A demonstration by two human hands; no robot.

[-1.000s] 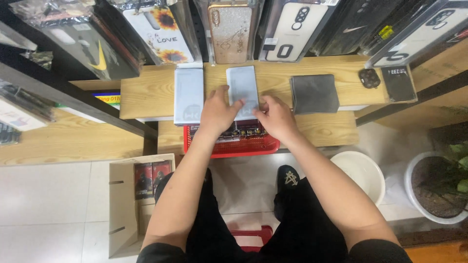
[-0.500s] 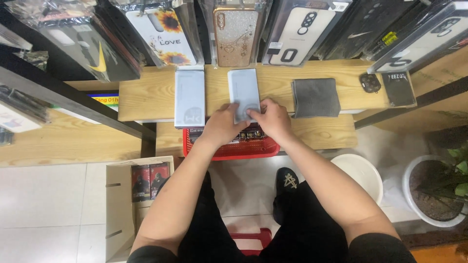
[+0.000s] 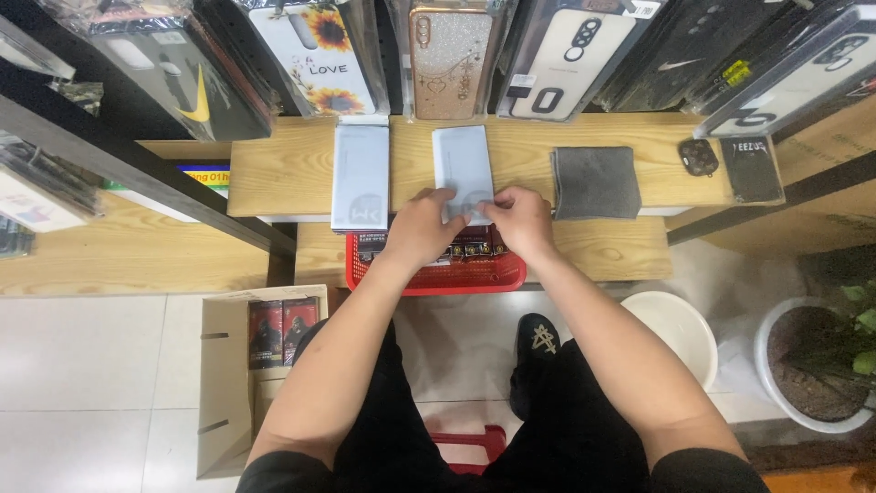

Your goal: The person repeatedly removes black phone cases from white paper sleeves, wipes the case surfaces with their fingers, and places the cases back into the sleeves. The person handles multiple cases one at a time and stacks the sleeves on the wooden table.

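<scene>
A pale blue-grey flat package [image 3: 461, 160] lies on the wooden shelf [image 3: 274, 173] in front of me. My left hand [image 3: 420, 228] and my right hand [image 3: 518, 219] both pinch its near end with their fingertips. A second, similar pale package [image 3: 359, 175] lies on the shelf just to the left, untouched. Under my hands stands a red plastic basket [image 3: 456, 272] with dark small boxes in it.
A grey cloth [image 3: 595, 181] lies right of the hands, with two dark small items [image 3: 730, 164] beyond it. Phone cases in clear sleeves [image 3: 447, 55] hang above the shelf. On the floor are a cardboard box [image 3: 260, 365], a white bucket [image 3: 675, 329] and a potted plant [image 3: 821, 365].
Both hands slid back from the middle of the pale package to its near end and now pinch it there. The camera view shifted slightly.
</scene>
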